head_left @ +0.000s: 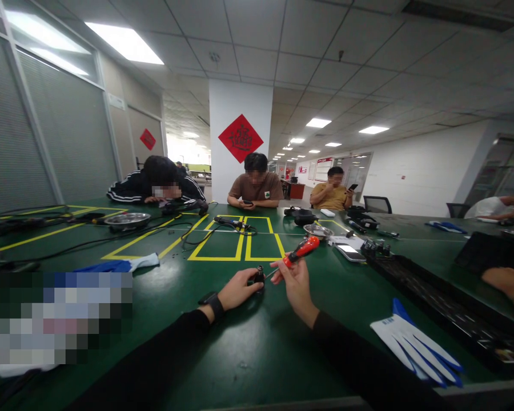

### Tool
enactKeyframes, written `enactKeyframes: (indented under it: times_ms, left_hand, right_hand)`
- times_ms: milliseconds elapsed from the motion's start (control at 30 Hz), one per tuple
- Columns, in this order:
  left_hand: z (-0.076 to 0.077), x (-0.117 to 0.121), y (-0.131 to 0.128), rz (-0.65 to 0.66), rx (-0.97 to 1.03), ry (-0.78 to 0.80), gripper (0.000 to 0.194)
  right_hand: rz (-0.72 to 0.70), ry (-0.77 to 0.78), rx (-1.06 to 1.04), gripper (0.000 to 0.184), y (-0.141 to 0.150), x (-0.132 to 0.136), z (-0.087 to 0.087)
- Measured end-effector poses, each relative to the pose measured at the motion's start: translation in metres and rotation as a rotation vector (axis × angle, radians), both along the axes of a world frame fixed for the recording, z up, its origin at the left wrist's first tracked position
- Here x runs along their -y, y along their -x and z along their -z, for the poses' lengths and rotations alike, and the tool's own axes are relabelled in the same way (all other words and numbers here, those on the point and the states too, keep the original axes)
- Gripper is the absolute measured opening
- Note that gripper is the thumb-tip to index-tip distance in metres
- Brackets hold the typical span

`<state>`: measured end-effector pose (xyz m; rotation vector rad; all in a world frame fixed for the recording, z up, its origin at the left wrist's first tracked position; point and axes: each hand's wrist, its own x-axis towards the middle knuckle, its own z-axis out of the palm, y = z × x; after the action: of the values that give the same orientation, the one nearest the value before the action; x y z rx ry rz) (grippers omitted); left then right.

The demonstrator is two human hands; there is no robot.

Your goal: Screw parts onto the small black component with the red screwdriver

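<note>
Two bare hands: both are meeting above the middle of the green bench [240, 365]; the left hand [242, 287] is pinching a small black part [259, 279], and the right hand [297, 282] is gripping the screwdriver [302, 251] near the front of its handle.
Black part: its metal-topped end is pointing upward between the left fingers; whether its base is resting on the bench, I cannot tell.
Screwdriver shaft: it is slanting down toward the side of the part; whether the tip is seating in anything is too small to make out.
Skidding tip: the shaft is aiming close to the left fingertips, so a sideways slip under pressure could be jabbing bare skin.
Twisting part: only fingers are steadying it, with no clamp showing, so turning force could be spinning it loose from a weak pinch.
Runaway piece: anything dropped could be rolling toward the yellow lines [216, 258] beyond the hands, since no dish is standing underneath; the metal bowl [318, 230] is sitting farther back.
White-and-blue glove [415, 345]: it is lying near the right sleeve [351, 342], which could be dragging it along on a wide elbow swing.
</note>
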<state>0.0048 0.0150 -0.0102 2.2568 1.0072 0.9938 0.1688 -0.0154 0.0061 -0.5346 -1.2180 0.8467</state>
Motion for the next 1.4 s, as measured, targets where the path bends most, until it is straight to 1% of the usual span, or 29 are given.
enactKeyframes:
  times_ms: [100, 300, 400, 567, 800, 900, 1000, 1133, 1400]
  left_hand:
    - [-0.001, -0.001, 0.000, 0.012, -0.003, -0.008, 0.024]
    - [0.000, -0.001, 0.001, 0.017, 0.005, -0.002, 0.025]
    - [0.000, -0.002, 0.002, 0.015, -0.006, -0.004, 0.025]
    - [0.001, -0.002, 0.002, 0.022, -0.002, -0.005, 0.025]
    - [0.000, -0.001, 0.002, 0.016, -0.016, -0.018, 0.023]
    - [0.000, -0.001, 0.002, 0.012, -0.022, -0.025, 0.023]
    - [0.000, -0.002, 0.002, 0.002, -0.025, -0.026, 0.023]
    - [0.002, -0.003, 0.002, -0.013, -0.025, -0.024, 0.023]
    - [0.000, -0.001, 0.002, -0.002, -0.027, -0.029, 0.025]
  right_hand:
    - [0.012, -0.007, -0.004, 0.028, -0.001, 0.001, 0.002]
    - [-0.045, -0.034, 0.025, 0.033, -0.002, 0.010, -0.002]
    - [-0.024, -0.038, 0.062, 0.033, 0.001, 0.011, -0.004]
    - [0.047, -0.043, 0.097, 0.025, 0.004, 0.011, -0.005]
    - [0.051, -0.024, 0.048, 0.025, 0.002, 0.006, -0.002]
    - [0.021, -0.042, 0.047, 0.025, 0.001, 0.008, -0.003]
    - [-0.015, -0.052, 0.062, 0.027, 0.000, 0.011, -0.005]
    - [0.010, -0.027, 0.105, 0.026, 0.001, 0.010, -0.006]
    - [0.058, 0.010, 0.009, 0.031, 0.001, 0.003, -0.002]
